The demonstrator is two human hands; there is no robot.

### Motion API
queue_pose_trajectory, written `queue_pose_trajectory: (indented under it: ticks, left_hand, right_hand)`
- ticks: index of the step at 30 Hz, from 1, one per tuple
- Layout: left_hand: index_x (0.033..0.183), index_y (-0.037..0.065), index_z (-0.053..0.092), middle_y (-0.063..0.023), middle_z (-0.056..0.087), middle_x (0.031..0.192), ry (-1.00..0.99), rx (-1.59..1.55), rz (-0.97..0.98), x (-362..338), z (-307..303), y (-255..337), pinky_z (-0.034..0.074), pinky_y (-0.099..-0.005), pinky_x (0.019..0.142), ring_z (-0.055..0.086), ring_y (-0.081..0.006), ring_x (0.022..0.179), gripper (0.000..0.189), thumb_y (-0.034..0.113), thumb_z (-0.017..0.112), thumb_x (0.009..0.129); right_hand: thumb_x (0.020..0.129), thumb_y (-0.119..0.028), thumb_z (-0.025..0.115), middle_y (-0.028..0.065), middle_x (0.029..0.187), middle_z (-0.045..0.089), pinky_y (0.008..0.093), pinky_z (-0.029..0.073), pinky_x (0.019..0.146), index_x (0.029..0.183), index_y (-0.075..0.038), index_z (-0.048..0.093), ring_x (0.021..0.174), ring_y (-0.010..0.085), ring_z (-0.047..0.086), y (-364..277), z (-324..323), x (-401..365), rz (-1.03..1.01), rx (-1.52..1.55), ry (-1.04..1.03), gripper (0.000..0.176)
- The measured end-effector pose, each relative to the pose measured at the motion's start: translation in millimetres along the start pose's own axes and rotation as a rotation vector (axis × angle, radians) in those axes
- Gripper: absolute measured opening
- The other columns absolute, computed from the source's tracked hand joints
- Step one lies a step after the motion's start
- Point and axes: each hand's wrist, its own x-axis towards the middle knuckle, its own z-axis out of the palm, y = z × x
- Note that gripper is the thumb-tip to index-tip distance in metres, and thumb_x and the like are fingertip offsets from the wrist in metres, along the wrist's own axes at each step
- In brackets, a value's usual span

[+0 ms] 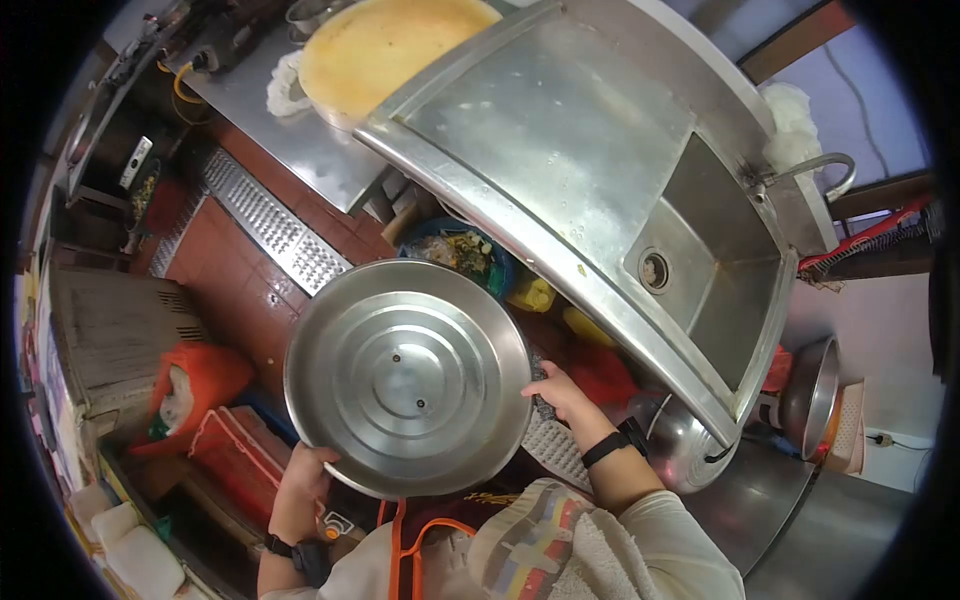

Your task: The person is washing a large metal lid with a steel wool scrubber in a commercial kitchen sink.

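A wide round metal lid or pan (400, 350) with stepped rings and two small dark spots near its middle is held in front of the body. My left hand (308, 474) grips its lower left rim, fingers mostly hidden beneath. My right hand (560, 392) closes on its right edge, thumb on the rim, with something grey and mesh-like showing next to the fingers. The steel counter (540, 110) and its sink (680, 265) lie beyond, up and to the right.
A bin of scraps (455, 252) stands under the counter edge. A large yellowish round board or lid (390, 50) lies at the top. Red crates (235, 455) and an orange bag (210, 380) are at the left. A metal drain cover (275, 220) crosses the tiled floor.
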Motion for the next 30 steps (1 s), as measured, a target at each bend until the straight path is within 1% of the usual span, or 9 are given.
queue_pose_trajectory:
  ticks: [4,7,9,10,12,16,22,26,30]
  left_hand:
    - [0.112,-0.005,0.053,-0.0143,0.059,0.101,-0.070,0.119,-0.153,56,31,-21,0.047,-0.0398,0.076,0.059,-0.0301,0.088,0.049,-0.009,0.052,0.063]
    - [0.125,-0.002,0.043,-0.0158,0.056,0.109,-0.180,0.275,-0.227,99,48,-44,0.050,-0.0383,0.073,0.058,-0.0296,0.094,0.059,-0.008,0.054,0.068]
    - [0.128,-0.002,0.041,-0.0179,0.053,0.115,-0.263,0.326,-0.195,121,65,-68,0.050,-0.0397,0.077,0.057,-0.0313,0.098,0.058,-0.006,0.056,0.072]
    - [0.135,0.000,0.029,-0.0176,0.052,0.117,-0.339,0.299,-0.218,113,92,-51,0.048,-0.0405,0.083,0.055,-0.0299,0.102,0.071,0.001,0.064,0.073]
    - [0.138,0.001,0.023,-0.0167,0.053,0.115,-0.270,0.365,-0.217,132,104,-85,0.049,-0.0376,0.082,0.055,-0.0279,0.103,0.080,0.003,0.066,0.071]
    - [0.141,0.000,0.003,-0.0217,0.049,0.123,-0.249,0.554,-0.139,197,96,-202,0.047,-0.0376,0.087,0.053,-0.0310,0.108,0.094,0.013,0.067,0.073]
    - [0.139,-0.008,-0.003,-0.0375,0.035,0.124,-0.170,0.644,-0.038,247,128,-269,0.034,-0.0416,0.101,0.038,-0.0476,0.119,0.091,0.007,0.058,0.072]
    - [0.139,-0.005,-0.007,-0.0374,0.027,0.126,-0.193,0.747,-0.086,256,149,-258,0.034,-0.0417,0.101,0.038,-0.0493,0.115,0.095,0.000,0.057,0.069]
    - [0.141,0.002,-0.004,-0.0356,0.030,0.123,-0.158,0.667,0.024,275,155,-273,0.036,-0.0439,0.099,0.039,-0.0504,0.113,0.095,-0.004,0.056,0.068]
  right_hand:
    - [0.060,-0.016,0.072,0.0210,0.116,0.056,0.0339,0.045,0.087,0.130,0.002,0.040,0.109,0.0289,0.055,36,-37,27,-0.086,-0.345,0.359,0.079]
    - [0.060,-0.016,0.073,0.0197,0.114,0.057,0.0345,0.045,0.087,0.127,0.001,0.044,0.104,0.0292,0.057,62,-61,57,-0.123,-0.226,0.504,0.076]
    - [0.066,-0.009,0.070,0.0144,0.106,0.059,0.0340,0.048,0.072,0.126,-0.001,0.044,0.086,0.0243,0.060,67,-72,76,-0.129,-0.116,0.505,0.066]
    - [0.069,-0.007,0.068,0.0122,0.103,0.059,0.0336,0.048,0.066,0.127,-0.001,0.043,0.077,0.0222,0.059,51,-71,73,-0.091,-0.012,0.491,0.064]
    - [0.074,-0.005,0.065,0.0082,0.096,0.058,0.0345,0.046,0.050,0.125,-0.006,0.044,0.061,0.0191,0.057,49,-82,95,-0.139,0.183,0.460,0.055]
    - [0.079,-0.010,0.064,0.0065,0.091,0.057,0.0376,0.046,0.049,0.117,-0.011,0.049,0.066,0.0223,0.060,19,-86,115,-0.094,0.474,0.462,0.041]
    - [0.080,-0.010,0.064,0.0060,0.095,0.057,0.0338,0.047,0.056,0.116,-0.009,0.052,0.074,0.0214,0.059,6,-94,179,-0.058,0.453,0.513,0.038]
    - [0.079,-0.012,0.066,0.0080,0.096,0.056,0.0318,0.047,0.065,0.129,-0.004,0.041,0.082,0.0202,0.057,-23,-65,217,-0.038,0.196,0.751,0.057]
    - [0.078,-0.016,0.068,0.0147,0.113,0.053,0.0354,0.043,0.084,0.135,0.002,0.030,0.098,0.0266,0.054,-14,-52,260,-0.326,-0.186,0.760,0.071]
